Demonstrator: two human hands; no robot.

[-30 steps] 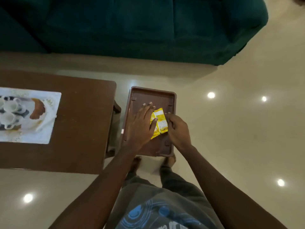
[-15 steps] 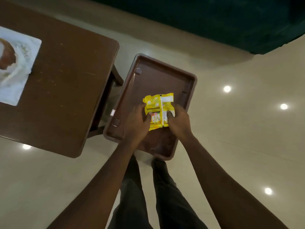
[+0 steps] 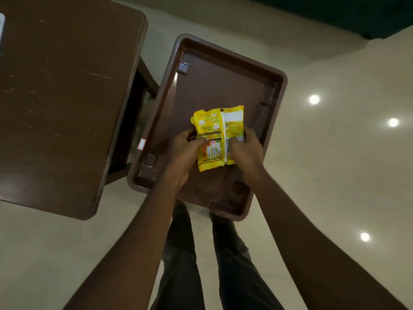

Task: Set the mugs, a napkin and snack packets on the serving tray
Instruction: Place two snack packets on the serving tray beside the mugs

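I held the yellow snack packet [image 3: 218,136] in both hands over the brown serving tray [image 3: 225,86], printed back facing up at me. My left hand [image 3: 190,146] gripped its left edge, thumb pressed across the printed panel near the middle, fingers curled out of sight underneath. My right hand [image 3: 244,151] gripped the right edge the same way, thumb lying on the white strip by the seam. The top half of the packet stood clear beyond my knuckles, while its lower corner poked out between my wrists. I could not tell for certain whether the packet rested on the tray floor or hung just above it; it sat over the middle of the tray, slightly nearer my side. The tray stood just beside the dark wooden bench [image 3: 62,97], its left rim close to the bench edge. My legs showed below the tray on the pale tiled floor [image 3: 335,175], which carried a few bright light reflections.
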